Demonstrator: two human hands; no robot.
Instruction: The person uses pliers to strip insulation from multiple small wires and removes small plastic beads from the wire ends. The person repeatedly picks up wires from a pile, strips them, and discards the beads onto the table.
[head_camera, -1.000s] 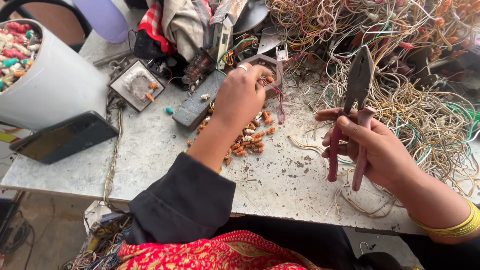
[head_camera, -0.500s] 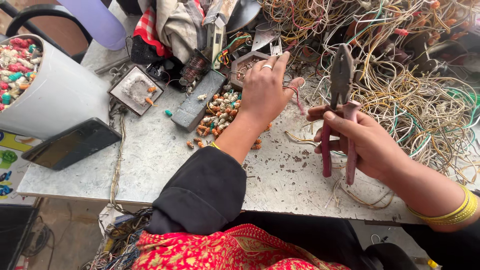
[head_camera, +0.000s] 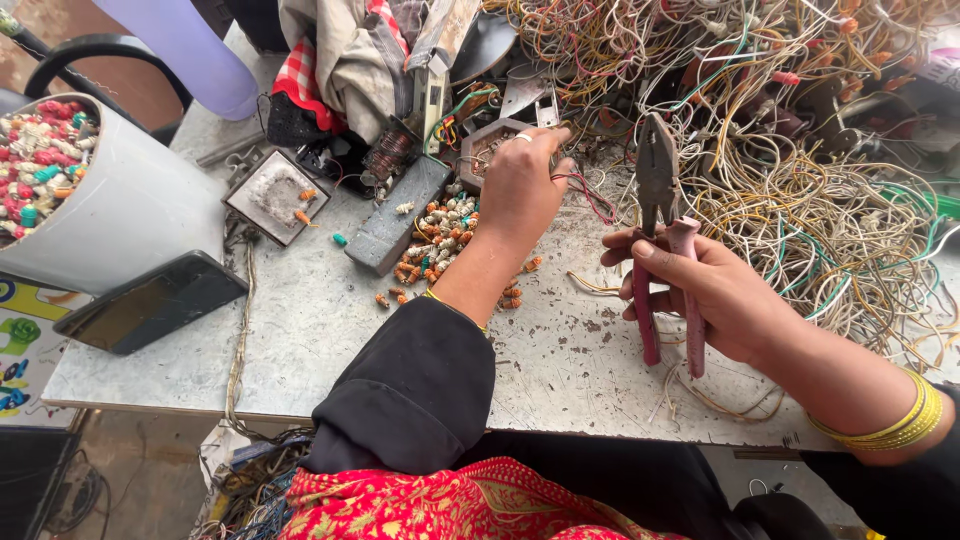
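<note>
While the right hand (head_camera: 715, 300) wraps tight around the pink pliers (head_camera: 662, 250), nose up beside the wire pile (head_camera: 800, 130), the left hand (head_camera: 520, 190) curls loosely on thin wires (head_camera: 590, 195) over the counter (head_camera: 300, 330), maybe to pull them out.

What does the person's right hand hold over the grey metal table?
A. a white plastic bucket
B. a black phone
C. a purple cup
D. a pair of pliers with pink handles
D: the right hand is closed round the pink handles of the pair of pliers, whose metal jaws point up toward the tangle of coloured wires.
</note>
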